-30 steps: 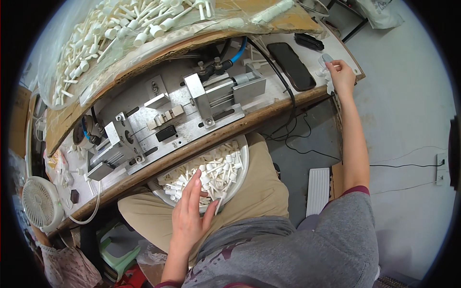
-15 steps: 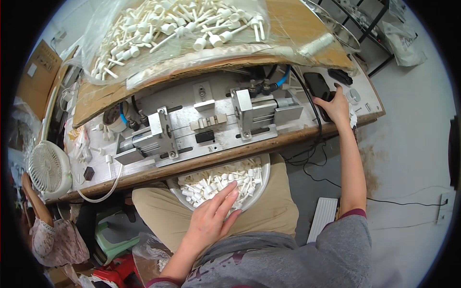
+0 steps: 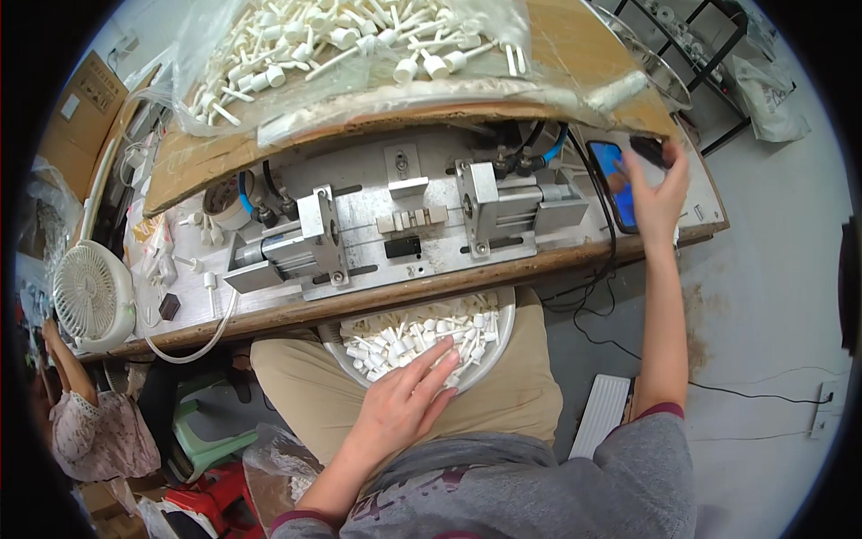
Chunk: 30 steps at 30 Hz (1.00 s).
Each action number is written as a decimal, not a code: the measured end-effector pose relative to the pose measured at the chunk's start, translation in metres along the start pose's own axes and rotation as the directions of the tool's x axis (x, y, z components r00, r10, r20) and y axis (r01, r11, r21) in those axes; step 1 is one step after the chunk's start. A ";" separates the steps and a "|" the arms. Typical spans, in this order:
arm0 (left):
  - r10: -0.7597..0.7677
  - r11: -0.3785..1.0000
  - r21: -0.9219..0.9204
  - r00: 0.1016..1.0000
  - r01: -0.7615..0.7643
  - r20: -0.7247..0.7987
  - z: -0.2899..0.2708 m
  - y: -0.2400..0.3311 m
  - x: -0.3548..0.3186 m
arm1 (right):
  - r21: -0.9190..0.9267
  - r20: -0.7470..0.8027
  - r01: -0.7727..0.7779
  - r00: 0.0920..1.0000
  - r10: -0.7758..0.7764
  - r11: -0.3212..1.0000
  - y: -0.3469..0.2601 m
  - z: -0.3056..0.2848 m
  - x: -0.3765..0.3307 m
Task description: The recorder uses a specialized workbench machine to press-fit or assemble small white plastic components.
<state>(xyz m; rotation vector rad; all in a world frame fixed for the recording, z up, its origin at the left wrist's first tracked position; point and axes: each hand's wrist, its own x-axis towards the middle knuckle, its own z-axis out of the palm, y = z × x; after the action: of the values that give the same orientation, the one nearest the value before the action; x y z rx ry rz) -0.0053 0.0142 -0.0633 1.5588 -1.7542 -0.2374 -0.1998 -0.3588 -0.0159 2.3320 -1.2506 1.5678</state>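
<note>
A long wooden workbench (image 3: 269, 319) carries a grey metal clamping jig (image 3: 404, 229). Below its edge, a round metal bowl of small white plastic parts (image 3: 422, 337) rests on the lap. The left hand (image 3: 404, 400) lies flat, fingers spread, on those parts. The right hand (image 3: 660, 189) reaches open-fingered over a dark smartphone with a lit blue screen (image 3: 615, 180).
</note>
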 end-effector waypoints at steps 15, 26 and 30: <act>-0.011 1.000 -0.008 1.000 0.011 -0.002 0.011 -0.002 -0.004 | 0.119 0.658 0.836 0.338 -0.673 0.536 -0.210 0.085 0.126; -0.024 1.000 0.015 1.000 0.024 0.017 0.006 -0.001 -0.004 | 0.295 0.796 0.528 0.325 -0.510 0.796 -0.229 0.102 0.131; -0.010 1.000 -0.007 0.999 0.010 0.032 0.006 0.001 -0.001 | 0.347 0.667 0.589 0.391 -0.634 0.730 -0.209 0.106 0.143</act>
<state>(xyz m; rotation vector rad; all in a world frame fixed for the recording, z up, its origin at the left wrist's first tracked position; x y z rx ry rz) -0.0101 0.0131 -0.0672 1.5674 -1.7682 -0.2743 0.0365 -0.3523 0.1234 3.0642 -0.1873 0.3437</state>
